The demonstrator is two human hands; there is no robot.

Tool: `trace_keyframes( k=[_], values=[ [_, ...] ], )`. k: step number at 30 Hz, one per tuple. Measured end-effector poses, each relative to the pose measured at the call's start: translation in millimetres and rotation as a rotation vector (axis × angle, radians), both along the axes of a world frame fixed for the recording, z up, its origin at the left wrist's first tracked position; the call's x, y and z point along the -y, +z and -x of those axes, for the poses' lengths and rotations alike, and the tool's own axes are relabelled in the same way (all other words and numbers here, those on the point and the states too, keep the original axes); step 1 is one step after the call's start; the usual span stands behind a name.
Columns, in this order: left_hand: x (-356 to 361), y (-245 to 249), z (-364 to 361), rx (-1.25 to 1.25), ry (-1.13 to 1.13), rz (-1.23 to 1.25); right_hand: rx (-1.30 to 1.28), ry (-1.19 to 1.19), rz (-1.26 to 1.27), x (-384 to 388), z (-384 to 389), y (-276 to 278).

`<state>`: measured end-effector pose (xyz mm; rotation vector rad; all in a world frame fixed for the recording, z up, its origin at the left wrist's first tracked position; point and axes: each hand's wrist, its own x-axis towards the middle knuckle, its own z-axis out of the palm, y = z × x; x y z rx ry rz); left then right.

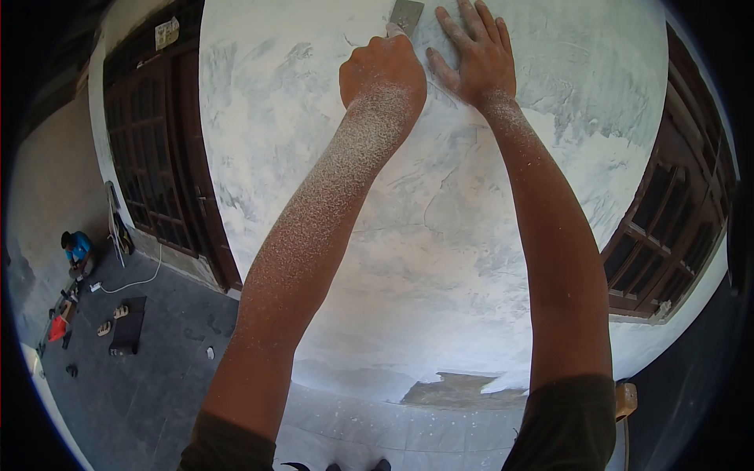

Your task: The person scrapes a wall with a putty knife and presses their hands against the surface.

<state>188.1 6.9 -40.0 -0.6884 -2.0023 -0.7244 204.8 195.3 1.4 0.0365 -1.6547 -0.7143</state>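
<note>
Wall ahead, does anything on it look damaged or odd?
Yes. Low on the wall, a grey patch breaks the white coat with ragged edges, as if the coating is missing. White dust also covers the left forearm below the left hand gripping the scraper.

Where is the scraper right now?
Head view, top centre: the scraper sits against the plastered wall, gripped in the left hand, just left of the right hand lying flat.

A flat grey metal scraper (406, 16) lies blade-up against the patchy white plastered wall (440, 235), high overhead. Its handle is buried in the dusty left hand (382, 74), fingers closed around it.
</note>
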Motion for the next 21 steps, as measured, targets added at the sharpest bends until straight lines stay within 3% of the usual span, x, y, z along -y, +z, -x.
trace_keyframes(
  k=[9, 12, 18, 21],
  values=[
    [3, -4, -2, -0.002, -0.01, -0.048, -0.012, -0.001, -0.012, 1, 0, -1],
    [6, 15, -1, 0.067, -0.072, -0.017, 0.01, 0.025, -0.01, 1, -2, 0],
    [-2, -9, 5, 0.048, -0.068, -0.07, 0.004, 0.024, -0.002, 3, -3, -2],
    [3, 10, 10, 0.029, -0.091, -0.027, 0.007, 0.01, -0.013, 0, -1, -2]
  ],
)
